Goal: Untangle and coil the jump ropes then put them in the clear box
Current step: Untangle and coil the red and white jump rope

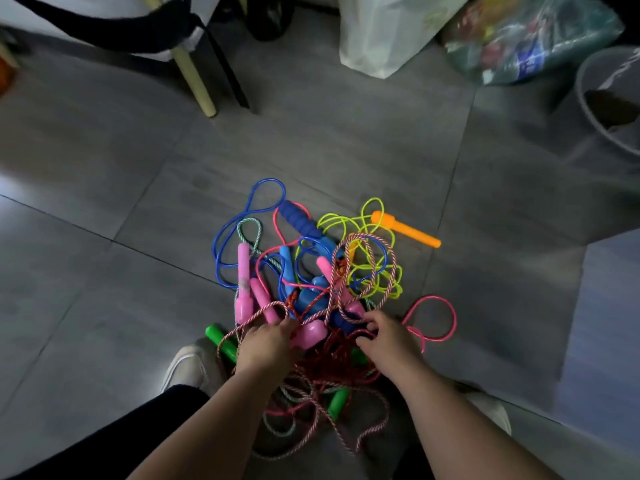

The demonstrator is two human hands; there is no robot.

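**As both hands dig in, the ropes lie in one big knot**

Down where the person crouches, a black trouser leg point(138, 427) and a white shoe point(187, 365) frame the near edge of the grey tiled floor point(104, 202). Both forearms reach forward into the jump ropes point(311, 271), which lie heaped in the middle of the floor.

Left hand point(268, 344): fingers curled down onto the red-and-white twisted rope point(367, 244), right beside a pink handle point(311, 332). Right hand point(388, 341): fingers pinched together on that same twisted rope at the near side of the pile. A green handle point(221, 342) lies just left of the left wrist, and another green handle point(337, 403) lies between the forearms.

Farther in, it's a riot of colour. More pink handles point(243, 268), a blue handle point(300, 220) and blue, pink and yellow cords are all looped through each other. An orange handle point(405, 229) pokes out at the far right of the heap.

Beyond that stand a pale chair leg point(194, 74), a white plastic bag point(381, 32), a colourful bag point(530, 36) and a translucent bin point(609, 98), all well apart from the pile.
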